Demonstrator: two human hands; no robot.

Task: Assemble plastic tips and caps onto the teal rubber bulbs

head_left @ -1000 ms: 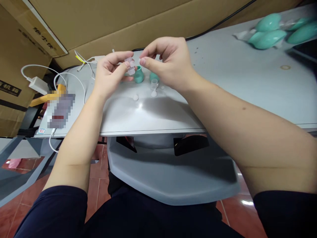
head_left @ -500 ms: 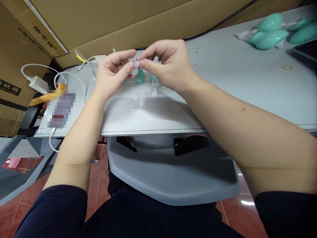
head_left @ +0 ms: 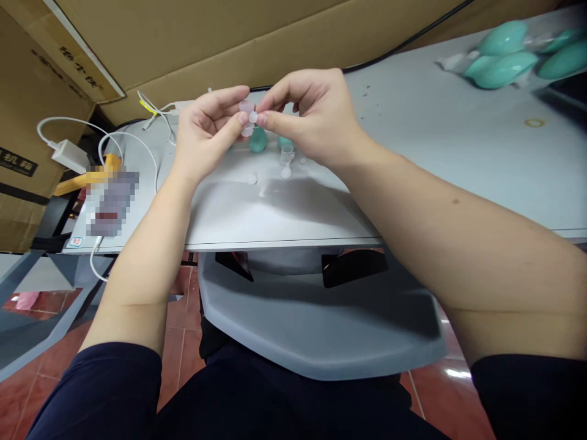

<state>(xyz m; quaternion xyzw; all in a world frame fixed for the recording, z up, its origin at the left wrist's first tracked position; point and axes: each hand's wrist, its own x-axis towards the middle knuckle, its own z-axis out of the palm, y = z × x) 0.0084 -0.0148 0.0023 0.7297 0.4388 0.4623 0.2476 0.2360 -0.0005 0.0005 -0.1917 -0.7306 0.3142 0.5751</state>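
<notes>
My left hand point(head_left: 206, 131) is closed around a small translucent plastic piece point(head_left: 246, 107), thumb pressed against its front. From the other side my right hand point(head_left: 316, 119) pinches at a little whitish round part point(head_left: 253, 117) on that piece, thumb and forefinger together. Whether this part is separate or joined, I cannot tell. Below the hands, on the tabletop, a small clear plastic cup with a side tab point(head_left: 287, 154) stands beside a white disc point(head_left: 252, 178). Behind it are a green rounded object point(head_left: 258, 140) and another green piece point(head_left: 284, 142), partly hidden by my right hand.
Shiny green bulb-like objects point(head_left: 502, 55) in clear wrapping lie at the table's back right. At left are a blurred phone point(head_left: 114, 201), a white charger point(head_left: 71, 157) with cables and a yellow stand point(head_left: 77, 182). Cardboard boxes point(head_left: 206, 43) line the back; a grey stool-like surface point(head_left: 321, 330) is below.
The two hands have shifted very slightly upward with the plastic piece, which has turned a little between the fingers. Both grips look the same, and the things on the table have stayed put.
</notes>
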